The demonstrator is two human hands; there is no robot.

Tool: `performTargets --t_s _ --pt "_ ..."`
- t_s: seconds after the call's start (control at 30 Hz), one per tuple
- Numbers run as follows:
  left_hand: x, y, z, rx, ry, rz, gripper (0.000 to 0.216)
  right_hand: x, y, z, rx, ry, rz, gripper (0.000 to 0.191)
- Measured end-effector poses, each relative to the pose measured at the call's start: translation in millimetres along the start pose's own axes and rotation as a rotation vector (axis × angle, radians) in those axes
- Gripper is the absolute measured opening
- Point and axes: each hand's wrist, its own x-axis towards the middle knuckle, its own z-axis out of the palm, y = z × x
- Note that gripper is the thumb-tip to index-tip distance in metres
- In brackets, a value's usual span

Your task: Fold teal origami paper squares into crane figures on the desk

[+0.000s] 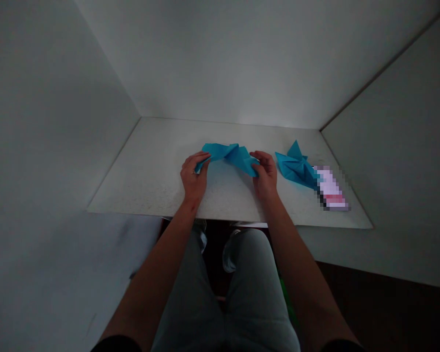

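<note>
Between my two hands is a creased sheet of blue paper [231,153], partly folded and raised in ridges along its middle. My left hand [195,173] pinches its left end between thumb and fingers. At the other end, my right hand [265,172] grips the paper's right corner, thumb and fingers closed on it. Just right of that hand lies a second piece of blue paper, a folded origami shape [297,167] with pointed corners, one standing up. The parts of the sheet under my fingers are hidden.
A pixelated phone-like object [332,189] lies at the right of the white tabletop [146,181], beside the origami shape. White walls [220,63] enclose the tabletop at the back and both sides. My legs [249,283] are below its front edge.
</note>
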Motion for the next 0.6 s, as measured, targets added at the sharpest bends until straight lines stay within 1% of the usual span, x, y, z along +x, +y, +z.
performTargets --t_s 0.07,0.13,0.23,0.37,0.53,0.6 --pt "0.1 -1.9 -0.8 -0.021 0.02 0.032 0.019 3.3 2.9 -3.6 -0.024 0.026 -0.014 0.033" --pt "0.0 -4.1 -2.0 -0.011 0.073 0.033 0.017 6.2 5.4 -6.9 -0.044 0.059 -0.033 0.033" --pt "-0.4 -6.0 -4.5 0.043 0.125 0.026 0.017 9.2 9.1 -10.3 -0.026 0.155 -0.058 0.033" --pt "-1.1 -4.5 -6.6 0.028 0.106 0.028 0.014 10.2 14.2 -11.7 -0.03 0.248 -0.061 0.033" --pt "-1.8 -2.6 -6.5 -0.028 0.05 -0.096 0.014 8.0 14.5 -9.2 -0.152 0.336 -0.114 0.028" --pt "-2.1 -3.1 -6.7 -0.043 0.049 -0.097 0.015 7.1 11.7 -8.7 -0.159 0.344 -0.135 0.026"
